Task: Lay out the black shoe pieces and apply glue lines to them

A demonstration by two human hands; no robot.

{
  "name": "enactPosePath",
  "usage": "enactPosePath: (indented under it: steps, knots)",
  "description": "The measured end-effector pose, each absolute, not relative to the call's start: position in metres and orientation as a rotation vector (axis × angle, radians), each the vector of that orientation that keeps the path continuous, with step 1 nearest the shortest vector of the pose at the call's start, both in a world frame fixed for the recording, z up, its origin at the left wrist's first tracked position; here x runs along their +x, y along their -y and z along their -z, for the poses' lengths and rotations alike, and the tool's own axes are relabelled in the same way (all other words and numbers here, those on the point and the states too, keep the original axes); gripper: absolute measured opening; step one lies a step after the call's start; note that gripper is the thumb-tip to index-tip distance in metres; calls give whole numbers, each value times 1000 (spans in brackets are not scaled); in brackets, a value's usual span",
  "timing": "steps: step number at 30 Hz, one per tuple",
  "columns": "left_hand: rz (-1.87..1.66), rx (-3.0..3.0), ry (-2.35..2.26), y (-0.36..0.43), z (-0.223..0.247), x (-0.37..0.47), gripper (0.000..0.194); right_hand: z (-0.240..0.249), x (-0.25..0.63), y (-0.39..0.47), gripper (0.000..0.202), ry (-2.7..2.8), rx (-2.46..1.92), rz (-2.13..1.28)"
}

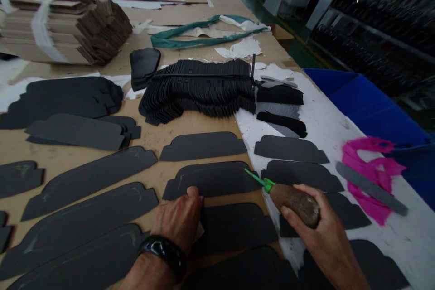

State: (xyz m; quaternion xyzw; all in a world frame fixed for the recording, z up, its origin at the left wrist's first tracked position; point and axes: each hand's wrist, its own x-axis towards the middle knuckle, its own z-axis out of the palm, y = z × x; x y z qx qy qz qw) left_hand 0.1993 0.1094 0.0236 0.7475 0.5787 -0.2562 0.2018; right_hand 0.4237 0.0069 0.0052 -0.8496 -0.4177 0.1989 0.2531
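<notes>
My right hand (pixel 316 222) is wrapped round the thick brown handle of an awl-like tool (pixel 294 201). Its thin green tip touches or hovers just over a dark grey shaped panel (pixel 210 177); I cannot tell which. A faint pale line runs along that panel's upper edge. My left hand (pixel 178 217), with a black band (pixel 165 253) at the wrist, rests with curled fingers at the same panel's lower edge. A bit of something pale shows under its palm, mostly hidden. Similar panels lie in rows around both hands, such as this one (pixel 238 226) just below.
A long row of stacked black pieces (pixel 200 86) stands behind. Bundled cardboard (pixel 50 27) sits at the back left, with a green strap loop (pixel 176 44) beyond. On the right are pink cloth (pixel 367 163), a grey strip (pixel 372 188) and a blue bin (pixel 370 99).
</notes>
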Motion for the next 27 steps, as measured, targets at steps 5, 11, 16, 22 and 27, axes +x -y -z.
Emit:
enactPosePath:
  steps: [5, 11, 16, 22, 27]
  knots:
    - [673, 2130, -1608, -109, -16, 196, 24, -8, 423, 0, 46, 1146, -2340, -539]
    - [660, 2110, -1617, -109, -11, 193, 23, -17, 421, 6, 42, 1106, -2376, -607]
    - [653, 2122, -1599, -110, -12, 193, 25, -17, 423, -2, 45, 1069, -2355, -641]
    - [664, 2160, -1551, -112, -12, 191, 22, -7, 424, -21, 50, 927, -2217, -699]
    - [691, 2173, -1545, -110, -18, 193, 21, -3, 421, -26, 52, 550, -1825, -982]
